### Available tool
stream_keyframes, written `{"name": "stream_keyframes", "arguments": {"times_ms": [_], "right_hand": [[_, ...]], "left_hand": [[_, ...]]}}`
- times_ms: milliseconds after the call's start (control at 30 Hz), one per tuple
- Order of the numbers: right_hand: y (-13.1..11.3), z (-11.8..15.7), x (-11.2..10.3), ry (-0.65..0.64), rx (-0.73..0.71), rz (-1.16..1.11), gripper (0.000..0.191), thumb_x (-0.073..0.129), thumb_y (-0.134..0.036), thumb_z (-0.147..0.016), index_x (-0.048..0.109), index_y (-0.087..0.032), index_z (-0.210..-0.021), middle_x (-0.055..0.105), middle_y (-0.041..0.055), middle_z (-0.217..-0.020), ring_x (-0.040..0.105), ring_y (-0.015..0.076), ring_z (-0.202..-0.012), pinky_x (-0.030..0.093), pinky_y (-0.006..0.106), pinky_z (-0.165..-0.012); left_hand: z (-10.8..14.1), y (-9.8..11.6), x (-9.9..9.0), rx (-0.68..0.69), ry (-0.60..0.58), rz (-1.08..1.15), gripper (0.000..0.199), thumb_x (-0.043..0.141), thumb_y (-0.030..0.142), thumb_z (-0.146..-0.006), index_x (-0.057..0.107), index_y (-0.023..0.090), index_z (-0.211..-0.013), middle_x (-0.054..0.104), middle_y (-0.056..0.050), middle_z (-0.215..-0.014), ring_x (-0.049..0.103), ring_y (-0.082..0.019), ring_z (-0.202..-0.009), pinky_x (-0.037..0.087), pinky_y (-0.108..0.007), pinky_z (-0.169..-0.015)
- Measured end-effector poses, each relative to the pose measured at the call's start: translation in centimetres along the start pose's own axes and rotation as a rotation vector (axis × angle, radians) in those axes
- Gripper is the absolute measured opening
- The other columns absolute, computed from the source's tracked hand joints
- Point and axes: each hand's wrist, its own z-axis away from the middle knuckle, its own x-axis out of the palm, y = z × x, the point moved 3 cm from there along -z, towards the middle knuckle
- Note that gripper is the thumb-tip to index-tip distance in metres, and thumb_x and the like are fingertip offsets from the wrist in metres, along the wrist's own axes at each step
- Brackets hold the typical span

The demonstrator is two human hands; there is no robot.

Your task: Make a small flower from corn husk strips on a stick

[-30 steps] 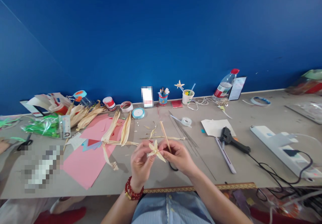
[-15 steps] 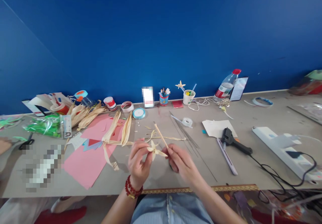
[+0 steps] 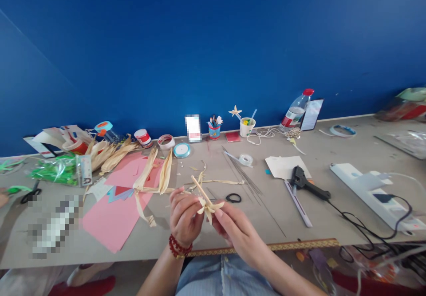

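"How are my arms lying?"
"Your left forearm [image 3: 161, 271] runs up toward one o'clock, your right forearm [image 3: 282, 268] toward ten."
"And my hands?"
"Your left hand [image 3: 186, 219] has its fingers curled inward. Your right hand [image 3: 235, 227] sits at its three o'clock, thumb pointing between ten and eleven. Your fingertips nearly meet; your wrists stand well apart."

Your left hand [image 3: 187, 218] and right hand [image 3: 238, 227] pinch the pale flower [image 3: 209, 207] between them; the thin stick [image 3: 200, 189] slants behind it. The black glue gun [image 3: 311, 185] lies on the table [image 3: 342, 151] to your right.
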Motion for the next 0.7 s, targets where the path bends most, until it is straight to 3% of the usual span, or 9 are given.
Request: {"name": "stream_keyframes", "arguments": {"times_ms": [400, 533, 700], "right_hand": [[-0.24, -0.74, 0.12, 0.011, 0.057, -0.029, 0.052, 0.046, -0.061, -0.094, 0.053, -0.017, -0.067, 0.043, -0.0024, -0.06, 0.034, 0.0081, -0.05, 0.023, 0.022, -0.044], [-0.19, -0.96, 0.36, -0.027, 0.161, -0.198, 0.057, 0.054, -0.067, -0.086, 0.052, -0.016, -0.059, 0.039, -0.0047, -0.052, 0.028, 0.0058, -0.044, 0.016, 0.021, -0.039], [0.15, -0.95, 0.95, -0.167, 0.332, -0.503, 0.056, 0.062, -0.064, -0.081, 0.049, -0.016, -0.055, 0.029, -0.0108, -0.041, 0.011, 0.0015, -0.035, 0.005, 0.019, -0.034]], "left_hand": [[-0.05, 0.05, -0.47, 0.103, -0.061, -0.073, 0.011, 0.067, 0.014, -0.083, 0.067, 0.021, -0.091, 0.073, -0.004, -0.08, 0.069, -0.02, -0.074, 0.051, -0.05, -0.092], [-0.19, 0.11, -0.4, 0.115, -0.055, -0.043, 0.009, 0.064, 0.013, -0.085, 0.067, 0.019, -0.09, 0.072, -0.004, -0.08, 0.068, -0.02, -0.075, 0.05, -0.05, -0.094], [-0.11, 0.08, -0.31, 0.079, -0.06, -0.027, 0.011, 0.062, 0.013, -0.086, 0.067, 0.02, -0.092, 0.072, -0.005, -0.079, 0.068, -0.02, -0.076, 0.049, -0.049, -0.094]]}}
